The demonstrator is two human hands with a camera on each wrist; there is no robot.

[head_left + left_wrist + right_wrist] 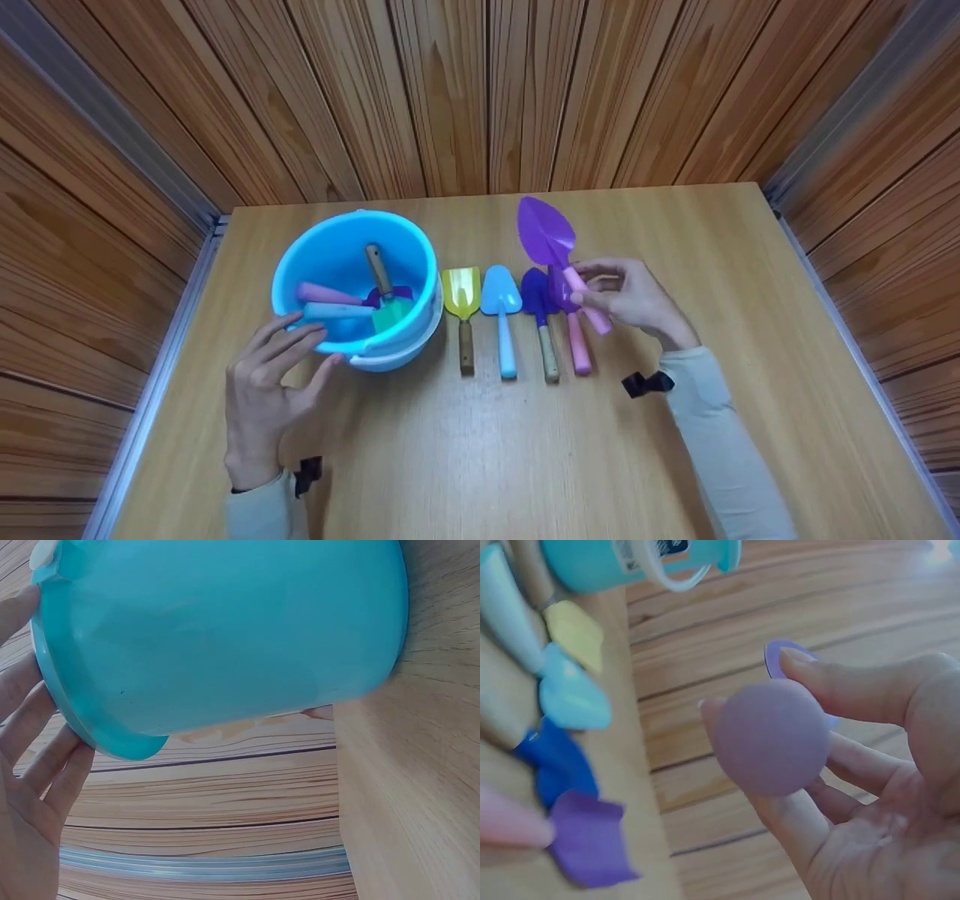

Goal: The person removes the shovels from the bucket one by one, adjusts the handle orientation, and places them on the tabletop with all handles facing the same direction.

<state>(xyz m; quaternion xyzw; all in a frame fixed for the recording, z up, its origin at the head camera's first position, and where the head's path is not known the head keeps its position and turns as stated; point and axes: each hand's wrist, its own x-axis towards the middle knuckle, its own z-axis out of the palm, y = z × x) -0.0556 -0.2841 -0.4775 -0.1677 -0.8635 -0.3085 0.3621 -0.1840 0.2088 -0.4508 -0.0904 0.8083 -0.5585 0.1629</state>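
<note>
Farthest left on the desk (450, 472), the person's left hand (262, 386) reached in from the front edge. Its grip was loose, with the fingers fairly straight and touching the rim of the blue bucket (430, 262). The bucket stood upright near the back left corner. Inside lay a pink handle (326, 293), a light blue handle (337, 310) and a green trowel (391, 312) with a grey-brown handle; which blade the light blue handle belonged to could not be told.

Just right of the bucket, a row ran across the middle of the desk, blades toward the back edge and handles toward the front: a yellow shovel (461, 290), a light blue trowel (501, 291), a dark blue trowel (536, 289) and a pink-handled purple shovel (578, 345), its blade partly covered in the head view.

Above that last one, the right hand (634, 300) held a purple trowel (545, 227) clear of the desk, its grip pinching the pink handle between thumb and fingers. The blade tilted toward the back edge. A black clip (646, 384) sat at the right wrist.
</note>
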